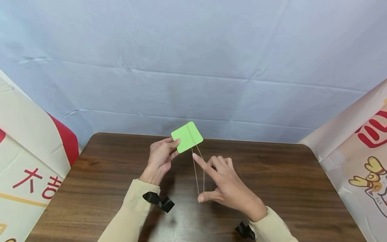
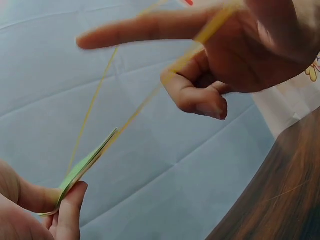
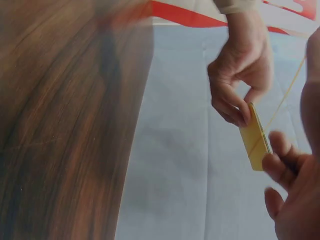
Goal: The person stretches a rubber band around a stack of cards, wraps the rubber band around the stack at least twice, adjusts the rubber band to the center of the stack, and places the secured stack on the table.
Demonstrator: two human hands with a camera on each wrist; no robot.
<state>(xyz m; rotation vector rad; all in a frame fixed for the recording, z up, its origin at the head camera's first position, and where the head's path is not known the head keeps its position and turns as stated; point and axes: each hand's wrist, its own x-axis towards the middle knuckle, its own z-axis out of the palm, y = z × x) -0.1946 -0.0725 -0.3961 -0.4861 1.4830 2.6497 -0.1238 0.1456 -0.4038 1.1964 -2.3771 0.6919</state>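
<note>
My left hand pinches a thin stack of light-green cards with rounded corners, thumb on top and fingers beneath. The stack is tilted and raised over the table; its side facing the right wrist view looks yellow. A thin tan rubber band runs around the cards and stretches toward me in two strands. Its near end loops at the thumb of my right hand. That hand's thumb and index finger are spread wide and straight, the index tip near the band by the card edge. Its other fingers are bent.
A dark wooden table lies below both hands. Behind it hangs a pale blue cloth, with printed cloths at the left and right. Black straps hang at the wrists over cream sleeves.
</note>
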